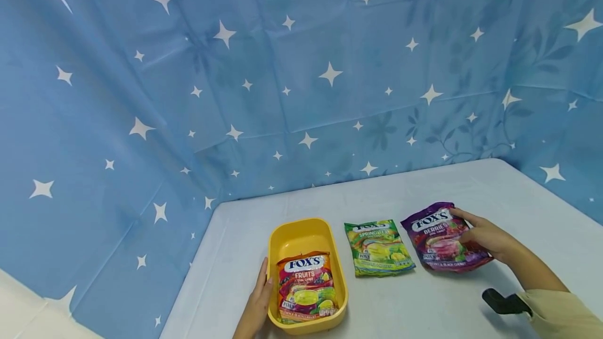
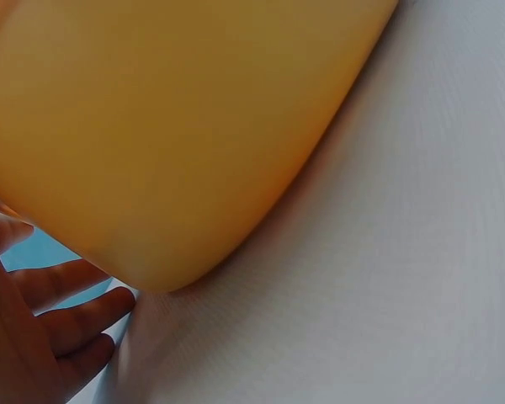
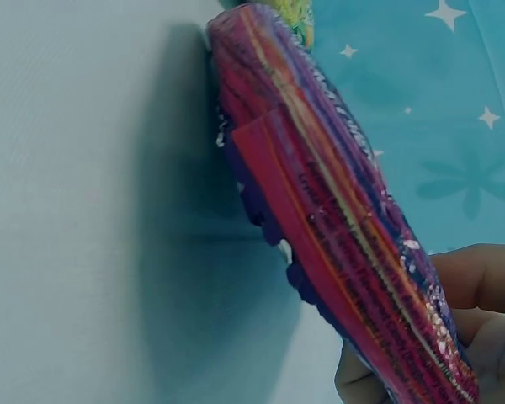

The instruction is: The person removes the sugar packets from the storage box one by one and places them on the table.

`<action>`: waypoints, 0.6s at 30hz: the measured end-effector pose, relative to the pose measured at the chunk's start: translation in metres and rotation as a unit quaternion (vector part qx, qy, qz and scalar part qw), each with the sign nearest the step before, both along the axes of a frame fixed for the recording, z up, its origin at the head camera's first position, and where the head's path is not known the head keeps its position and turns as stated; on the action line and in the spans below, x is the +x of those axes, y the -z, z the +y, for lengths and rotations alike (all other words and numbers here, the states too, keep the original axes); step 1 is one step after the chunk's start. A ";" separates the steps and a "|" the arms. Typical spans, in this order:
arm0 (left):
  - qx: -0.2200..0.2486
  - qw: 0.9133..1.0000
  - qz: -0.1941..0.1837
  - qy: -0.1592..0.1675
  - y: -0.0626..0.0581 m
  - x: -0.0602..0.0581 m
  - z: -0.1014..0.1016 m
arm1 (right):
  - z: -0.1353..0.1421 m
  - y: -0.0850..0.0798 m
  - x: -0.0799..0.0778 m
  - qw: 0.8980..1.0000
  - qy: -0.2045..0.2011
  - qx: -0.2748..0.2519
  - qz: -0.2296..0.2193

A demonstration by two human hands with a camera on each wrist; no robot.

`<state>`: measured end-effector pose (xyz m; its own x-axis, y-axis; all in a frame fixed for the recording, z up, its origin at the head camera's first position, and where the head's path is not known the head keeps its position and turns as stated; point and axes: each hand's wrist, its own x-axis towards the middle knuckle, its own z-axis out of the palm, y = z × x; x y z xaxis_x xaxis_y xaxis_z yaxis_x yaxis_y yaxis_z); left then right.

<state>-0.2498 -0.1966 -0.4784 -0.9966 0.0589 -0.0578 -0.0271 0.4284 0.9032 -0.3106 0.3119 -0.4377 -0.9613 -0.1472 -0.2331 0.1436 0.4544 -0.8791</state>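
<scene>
1. The right hand [image 1: 485, 237] is pinching the purple Berries packet [image 1: 438, 247] by its right edge, closed only as far as the packet's thickness; the left hand [image 1: 256, 302] is gripping nothing, its fingers extending, spread, alongside the yellow box [image 1: 301, 232].
2. The thumb is covering part of the packet's front, and other fingers are disappearing behind it; in the left wrist view, the box is filling much of the frame and running out of it, so whether the fingertips are pressing the wall is hard to tell.
3. The packet's small print is blurring in the right wrist view; its lower end is running off the frame there.
4. The packet is showing a white-lettered FOX'S name, a pink candy picture and crimped ends; its striped side is facing the right wrist camera.
5. Its printed top is pointing toward the curtain [image 1: 282, 103], leaning left; its long axis is slanting from far left to near right.
6. It is sitting at the right of the table [image 1: 377, 307], beside the green Spring Tea packet [image 1: 379, 250], a shadow falling below it; the red Fruits packet [image 1: 306, 289] is lying in the box.
</scene>
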 end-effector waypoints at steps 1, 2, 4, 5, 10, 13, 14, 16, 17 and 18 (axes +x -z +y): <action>-0.001 1.000 0.002 -0.001 0.000 0.000 0.000 | 0.001 0.001 0.000 1.000 0.002 0.002 -0.001; -0.002 1.000 0.003 -0.002 0.001 0.000 0.000 | 0.001 0.002 -0.001 1.000 0.004 0.001 -0.004; -0.002 1.000 0.002 0.000 0.001 0.000 0.000 | 0.003 0.005 -0.001 1.000 0.007 0.001 -0.011; -0.001 1.000 0.001 0.000 0.001 0.000 0.000 | 0.003 0.006 -0.002 1.000 0.008 0.001 -0.015; 0.001 1.000 -0.001 0.002 0.001 0.001 0.001 | 0.005 0.012 -0.002 1.000 0.011 0.013 -0.025; 0.001 1.000 0.001 0.001 0.000 0.001 0.000 | 0.004 0.012 -0.003 0.999 0.012 0.030 -0.024; 0.001 1.000 0.001 0.001 0.000 0.001 0.000 | 0.003 0.011 -0.004 0.999 0.014 0.036 -0.025; 0.000 1.000 0.001 0.000 -0.001 0.001 0.000 | 0.003 0.012 -0.005 0.998 0.014 0.047 -0.025; 0.001 1.000 0.002 0.000 -0.001 0.001 0.000 | 0.003 0.013 -0.005 0.998 0.015 0.050 -0.026; 0.003 1.000 0.002 0.001 -0.001 0.001 0.000 | 0.003 0.014 -0.006 0.998 0.015 0.055 -0.026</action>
